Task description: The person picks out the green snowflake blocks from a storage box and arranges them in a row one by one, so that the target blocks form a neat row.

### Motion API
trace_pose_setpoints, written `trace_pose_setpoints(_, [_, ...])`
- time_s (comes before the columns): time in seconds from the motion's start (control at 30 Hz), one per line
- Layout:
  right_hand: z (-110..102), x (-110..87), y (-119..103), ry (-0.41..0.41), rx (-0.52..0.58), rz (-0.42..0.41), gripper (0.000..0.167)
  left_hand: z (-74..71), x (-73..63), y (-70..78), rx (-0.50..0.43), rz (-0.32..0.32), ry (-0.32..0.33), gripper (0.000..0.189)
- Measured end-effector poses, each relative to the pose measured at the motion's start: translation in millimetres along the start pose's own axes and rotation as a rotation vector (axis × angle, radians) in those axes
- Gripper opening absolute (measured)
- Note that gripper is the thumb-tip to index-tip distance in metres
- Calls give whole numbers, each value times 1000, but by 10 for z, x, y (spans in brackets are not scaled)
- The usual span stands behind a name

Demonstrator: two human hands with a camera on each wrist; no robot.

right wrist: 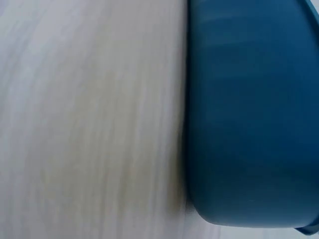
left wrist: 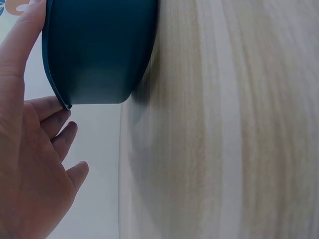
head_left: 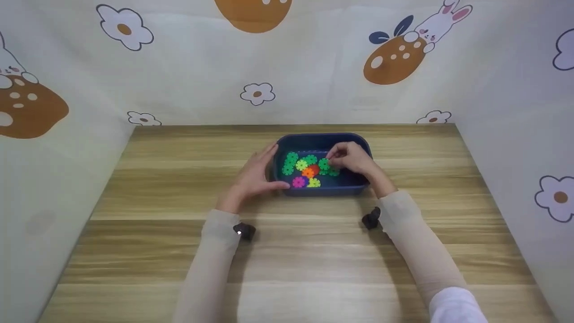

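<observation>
A dark blue plastic bin [head_left: 323,191] stands on the table with several small toothed plastic discs inside, in green, yellow, orange, red, pink and purple. At its left end is my left hand [head_left: 254,176], thumb on the near rim and extended fingers against the end. The left wrist view shows those fingertips touching the outer edge of the bin [left wrist: 99,55]. Inside the right half, my right hand [head_left: 352,159] has bent fingers and pinches a green disc [head_left: 323,164] at the fingertips. The right wrist view has only the bin's outer wall [right wrist: 249,119]; the hand is outside it.
The wood-grain table [head_left: 305,255] extends around the bin. A patterned cloth [head_left: 197,67] rises behind the table and along both sides. Small black cameras [head_left: 245,231] sit at both wrists, close above the tabletop.
</observation>
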State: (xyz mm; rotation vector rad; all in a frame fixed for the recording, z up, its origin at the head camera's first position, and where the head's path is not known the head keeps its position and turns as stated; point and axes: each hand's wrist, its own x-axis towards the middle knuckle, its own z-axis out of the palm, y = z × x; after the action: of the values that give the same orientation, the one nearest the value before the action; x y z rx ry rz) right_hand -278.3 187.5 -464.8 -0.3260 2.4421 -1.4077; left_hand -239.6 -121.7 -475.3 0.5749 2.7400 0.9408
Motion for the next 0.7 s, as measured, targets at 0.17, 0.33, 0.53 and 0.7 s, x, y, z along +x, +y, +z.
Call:
trace_pose_setpoints(0.17, [-32, -34, -65, 14, 174, 20, 18, 4, -2, -1, 0, 3, 4, 114])
trace_pose_setpoints(0.33, [-107, -32, -162, 51, 207, 18, 17, -25, 1, -1, 1, 5, 13, 113])
trace_pose_setpoints(0.53, [-229, -64, -240, 81, 196, 21, 19, -14, -1, -3, 7, 2, 9, 114])
trace_pose_setpoints(0.7, [-333, -94, -292, 100, 188, 4, 22, -4, -5, 6, 9, 0, 6, 113])
